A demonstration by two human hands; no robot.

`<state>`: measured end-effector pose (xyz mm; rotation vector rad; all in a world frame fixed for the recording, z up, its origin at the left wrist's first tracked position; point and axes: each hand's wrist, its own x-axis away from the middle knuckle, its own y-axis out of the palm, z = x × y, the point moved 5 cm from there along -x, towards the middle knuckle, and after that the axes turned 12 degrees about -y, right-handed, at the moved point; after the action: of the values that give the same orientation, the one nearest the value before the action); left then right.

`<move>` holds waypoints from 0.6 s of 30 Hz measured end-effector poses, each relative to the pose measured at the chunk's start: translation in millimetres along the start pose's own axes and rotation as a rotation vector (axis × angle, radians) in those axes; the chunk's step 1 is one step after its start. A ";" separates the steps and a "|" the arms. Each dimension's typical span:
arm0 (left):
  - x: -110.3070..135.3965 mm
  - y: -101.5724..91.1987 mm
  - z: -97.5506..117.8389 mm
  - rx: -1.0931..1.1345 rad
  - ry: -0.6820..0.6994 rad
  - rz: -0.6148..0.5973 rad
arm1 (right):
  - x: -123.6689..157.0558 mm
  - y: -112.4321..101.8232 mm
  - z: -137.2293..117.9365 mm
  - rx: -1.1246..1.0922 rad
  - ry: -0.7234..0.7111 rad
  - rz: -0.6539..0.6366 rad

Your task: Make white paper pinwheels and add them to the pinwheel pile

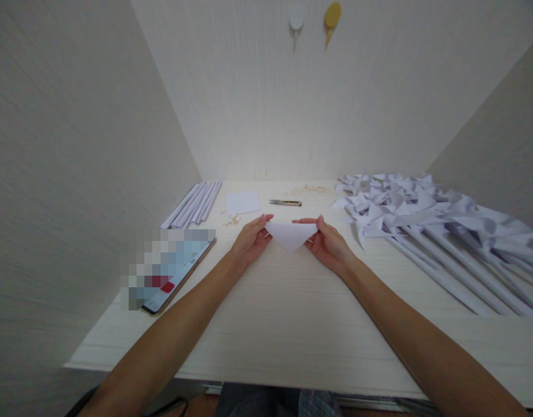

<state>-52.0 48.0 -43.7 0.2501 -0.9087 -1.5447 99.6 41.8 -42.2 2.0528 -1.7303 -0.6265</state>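
A white paper folded into a triangle [291,234] lies point-down at the middle of the pale wooden desk [292,324]. My left hand [250,238] pinches its left corner with thumb and fingers. The right corner is pinched by my right hand [328,244], forefinger stretched along the top edge. Both hands rest low over the desk surface.
A pile of white paper pinwheels on rolled paper sticks [440,231] covers the right side. Rolled paper sticks [196,204] lie at the back left, beside a white paper square [243,203], a utility knife [286,202] and a tablet [171,269]. Walls close in on three sides.
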 end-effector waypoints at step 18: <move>7.8 7.5 9.7 -0.370 0.107 -0.042 | 0.9 -4.4 -8.1 0.187 -0.196 0.066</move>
<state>-54.2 45.3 -29.6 0.0853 -0.5236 -1.6887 107.9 41.7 -38.1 2.1069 -2.0282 -0.6886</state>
